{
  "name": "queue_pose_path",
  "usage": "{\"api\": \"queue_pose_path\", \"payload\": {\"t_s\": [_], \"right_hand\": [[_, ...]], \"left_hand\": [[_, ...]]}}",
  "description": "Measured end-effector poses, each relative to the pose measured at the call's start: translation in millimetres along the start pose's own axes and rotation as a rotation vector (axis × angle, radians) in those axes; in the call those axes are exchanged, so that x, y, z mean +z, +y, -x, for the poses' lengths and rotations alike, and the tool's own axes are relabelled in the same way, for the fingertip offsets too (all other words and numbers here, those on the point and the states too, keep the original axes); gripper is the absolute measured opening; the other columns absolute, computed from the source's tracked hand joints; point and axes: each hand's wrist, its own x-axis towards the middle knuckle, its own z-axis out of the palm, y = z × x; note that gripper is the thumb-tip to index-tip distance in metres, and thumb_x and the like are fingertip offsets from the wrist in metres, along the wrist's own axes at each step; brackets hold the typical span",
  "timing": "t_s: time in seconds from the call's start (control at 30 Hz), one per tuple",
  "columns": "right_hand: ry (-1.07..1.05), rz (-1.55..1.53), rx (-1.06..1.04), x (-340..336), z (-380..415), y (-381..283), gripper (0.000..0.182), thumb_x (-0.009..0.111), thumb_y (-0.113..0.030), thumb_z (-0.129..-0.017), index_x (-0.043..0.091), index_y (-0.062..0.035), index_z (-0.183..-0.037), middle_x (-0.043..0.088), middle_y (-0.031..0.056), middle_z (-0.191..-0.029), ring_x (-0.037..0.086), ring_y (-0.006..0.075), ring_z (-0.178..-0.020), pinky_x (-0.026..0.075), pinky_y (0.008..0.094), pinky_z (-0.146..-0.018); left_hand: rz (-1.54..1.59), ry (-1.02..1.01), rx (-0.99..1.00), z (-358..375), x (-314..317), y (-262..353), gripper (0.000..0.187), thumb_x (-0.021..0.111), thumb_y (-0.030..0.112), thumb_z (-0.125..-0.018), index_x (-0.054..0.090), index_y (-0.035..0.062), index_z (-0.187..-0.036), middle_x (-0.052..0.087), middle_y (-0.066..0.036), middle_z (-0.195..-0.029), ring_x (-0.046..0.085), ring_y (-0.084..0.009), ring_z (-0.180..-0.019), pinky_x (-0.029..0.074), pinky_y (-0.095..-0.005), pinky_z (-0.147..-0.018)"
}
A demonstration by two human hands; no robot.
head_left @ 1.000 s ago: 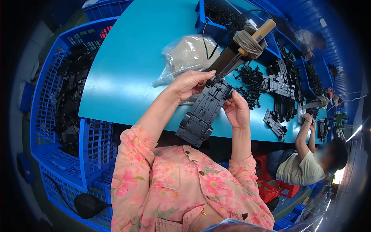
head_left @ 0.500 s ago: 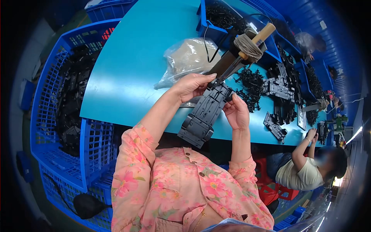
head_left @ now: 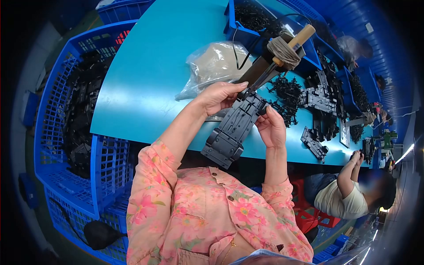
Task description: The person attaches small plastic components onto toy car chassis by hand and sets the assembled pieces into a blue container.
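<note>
A long black moulded plastic chassis part [head_left: 230,128] is held tilted over the table's front edge, with ribs and holes on its upper face. My left hand [head_left: 221,98] grips its far left corner, thumb stretched along the top. At the far right edge, my right hand [head_left: 270,126] pinches the part between thumb and fingers. The part's far end sits at the tip of a wooden-handled tool [head_left: 301,37] like a soldering iron, fixed on a stand with cloth wrapped round it. Exact contact there is hard to make out.
On the turquoise table [head_left: 132,88] lie a clear plastic bag [head_left: 214,64], a pile of small black parts [head_left: 287,95] and more chassis parts [head_left: 320,99]. Blue bins [head_left: 240,33] line the back. A blue crate [head_left: 99,176] stands left; a co-worker [head_left: 342,196] sits right.
The chassis part's near end has shifted very slightly left. Both hands keep their hold in nearly the same place. The co-worker's hands have moved a little.
</note>
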Motion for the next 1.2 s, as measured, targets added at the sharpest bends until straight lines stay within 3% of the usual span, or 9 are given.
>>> {"api": "queue_pose_path", "payload": {"t_s": [0.23,0.63,0.73,0.93,1.2], "right_hand": [[-0.004,0.001,0.001,-2.5,-1.2,0.5,0.025,0.053,-0.019,-0.088,0.057,0.0015,-0.101,0.061,0.0048,-0.087,0.055,0.01,-0.072,0.047,0.0261,-0.07],[0.015,0.003,-0.001,-0.9,-1.0,0.7,0.024,0.053,-0.019,-0.088,0.057,0.0014,-0.101,0.062,0.0049,-0.087,0.056,0.0097,-0.072,0.047,0.0256,-0.069],[0.006,0.002,-0.001,-0.8,-0.5,0.5,0.024,0.053,-0.019,-0.088,0.057,0.0013,-0.1,0.062,0.0052,-0.087,0.056,0.0102,-0.072,0.047,0.0262,-0.07],[-0.01,-0.003,0.001,1.1,0.4,-1.1,0.023,0.053,-0.019,-0.088,0.057,0.001,-0.098,0.062,0.0054,-0.086,0.056,0.0111,-0.073,0.047,0.0269,-0.07],[0.017,-0.009,0.0,-2.7,0.5,1.2,0.019,0.055,-0.018,-0.087,0.058,-0.0006,-0.094,0.062,0.0044,-0.082,0.057,0.0103,-0.07,0.048,0.0284,-0.072]], "left_hand": [[0.025,-0.024,0.004,-2.8,-3.1,-2.7,0.025,0.064,0.032,-0.082,0.062,0.0081,-0.086,0.058,0.005,-0.072,0.049,-0.0013,-0.06,0.043,-0.018,-0.057],[0.027,-0.029,0.007,-2.5,-4.1,-2.6,0.025,0.064,0.032,-0.082,0.062,0.0076,-0.086,0.058,0.005,-0.072,0.049,-0.0014,-0.06,0.043,-0.018,-0.056],[0.005,-0.016,0.025,-2.5,-2.6,-3.4,0.025,0.065,0.037,-0.079,0.062,0.0123,-0.079,0.056,0.006,-0.067,0.048,-0.0022,-0.058,0.038,-0.0167,-0.055],[0.036,-0.046,0.015,-1.1,-3.1,-1.4,0.026,0.063,0.032,-0.082,0.062,0.0066,-0.087,0.06,0.003,-0.075,0.05,-0.0023,-0.061,0.043,-0.0186,-0.057],[0.043,-0.046,0.015,0.5,-2.8,0.5,0.023,0.064,0.03,-0.082,0.062,0.0068,-0.084,0.054,0.006,-0.068,0.045,-0.0007,-0.057,0.043,-0.017,-0.055]]}}
